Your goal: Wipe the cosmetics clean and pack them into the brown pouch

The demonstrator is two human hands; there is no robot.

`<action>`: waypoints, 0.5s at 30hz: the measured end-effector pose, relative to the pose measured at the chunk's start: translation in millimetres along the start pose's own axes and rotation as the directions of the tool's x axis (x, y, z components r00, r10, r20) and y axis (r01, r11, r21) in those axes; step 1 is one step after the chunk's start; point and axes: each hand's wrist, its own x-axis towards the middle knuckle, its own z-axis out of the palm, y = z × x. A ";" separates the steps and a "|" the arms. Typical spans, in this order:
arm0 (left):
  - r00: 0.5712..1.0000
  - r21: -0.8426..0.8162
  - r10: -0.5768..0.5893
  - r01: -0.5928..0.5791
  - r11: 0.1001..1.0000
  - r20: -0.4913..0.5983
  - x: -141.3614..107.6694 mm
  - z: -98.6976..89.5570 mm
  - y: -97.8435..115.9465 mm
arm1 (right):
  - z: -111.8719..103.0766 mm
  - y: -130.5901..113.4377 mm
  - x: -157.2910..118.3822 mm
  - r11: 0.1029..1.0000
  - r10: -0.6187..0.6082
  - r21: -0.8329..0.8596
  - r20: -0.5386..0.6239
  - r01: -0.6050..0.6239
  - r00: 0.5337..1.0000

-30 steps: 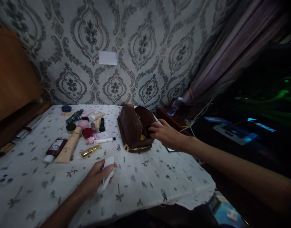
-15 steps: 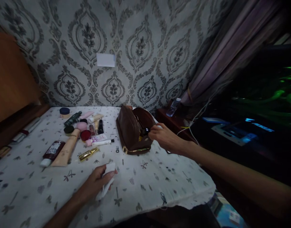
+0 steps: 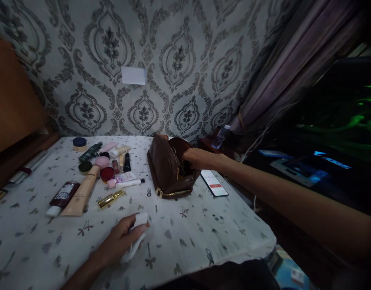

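My left hand is closed around a folded white tissue or cloth, just above the front of the table. A brown makeup bag with a gold zip stands unzipped at the table's middle. Into its opening reaches my right hand; its fingers are hidden inside, so what they hold cannot be seen. Left of the bag lie a gold tube, a white pen-like tube, a beige squeeze tube and a dark red bottle with a white cap.
Further back are several jars and tubes, among them a blue-lidded jar and a dark green tube. A lit phone lies right of the bag. Beyond the table's right side stands a clear bottle. A patterned cloth covers the table.
My right hand has moved left from the bag's right edge into its opening. The phone, mostly hidden before, now shows. My left hand keeps its hold on the white tissue or cloth.
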 end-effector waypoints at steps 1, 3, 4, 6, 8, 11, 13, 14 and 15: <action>1.000 0.001 0.005 -0.005 1.000 0.006 -0.2 0.0 -0.6 | -0.2 4.5 2.1 0.999 -0.022 0.024 -0.004 0.022 1.000; 1.000 0.005 0.003 -0.003 1.000 0.012 -0.4 0.3 -2.0 | -0.3 12.4 6.0 0.996 -0.063 0.068 -0.009 0.063 0.998; 1.000 0.005 -0.006 0.006 1.000 0.008 -0.3 0.5 -2.6 | -0.2 15.2 8.0 0.994 -0.074 0.083 -0.011 0.075 0.997; 1.000 0.005 -0.019 0.019 1.000 -0.005 -0.1 1.1 -2.7 | -0.2 18.1 11.6 0.992 -0.080 0.093 -0.009 0.080 0.997; 1.000 0.022 0.006 -0.005 1.000 -0.029 -0.2 1.5 -1.0 | -0.6 17.7 14.1 0.993 -0.082 0.087 0.003 0.081 0.997; 0.996 0.084 0.086 -0.083 0.993 -0.032 -1.1 1.9 3.4 | -2.2 13.8 14.3 0.993 -0.091 0.076 0.023 0.089 0.996; 0.994 0.107 0.105 -0.102 0.989 -0.016 -1.5 2.1 4.3 | -2.9 10.2 12.2 0.995 -0.077 0.058 0.028 0.075 0.997; 0.995 0.103 0.099 -0.097 0.990 -0.017 -1.6 2.2 3.4 | -3.0 8.3 10.9 0.997 -0.059 0.041 0.028 0.058 0.998; 0.996 0.091 0.089 -0.086 0.992 -0.023 -1.4 2.2 1.7 | -3.0 6.6 9.5 0.999 -0.039 0.022 0.025 0.039 0.999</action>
